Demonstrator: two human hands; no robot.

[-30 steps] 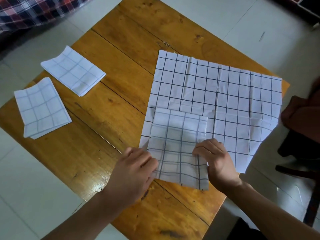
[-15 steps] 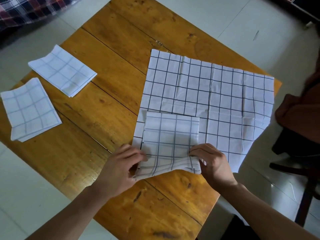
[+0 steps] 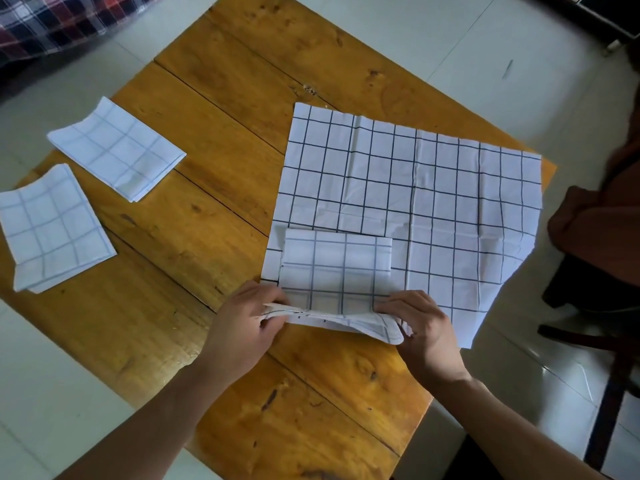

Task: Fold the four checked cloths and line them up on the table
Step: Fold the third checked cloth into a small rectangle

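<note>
left hand [image 3: 242, 327], right hand [image 3: 420, 323]: pinching half-folded cloth [image 3: 334, 268] | beneath: spread cloth [image 3: 433, 188] | left: two folded cloths [image 3: 116, 148]

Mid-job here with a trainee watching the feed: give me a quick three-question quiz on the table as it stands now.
1. How many folded cloths lie at the table's left, untouched?
2. True or false: the open cloth hangs past the table's right edge.
3. What do the left hand and right hand hold? A) the open cloth B) the part-folded cloth on top of it C) nothing

Key: 1. Two. 2. True. 3. B.
</note>
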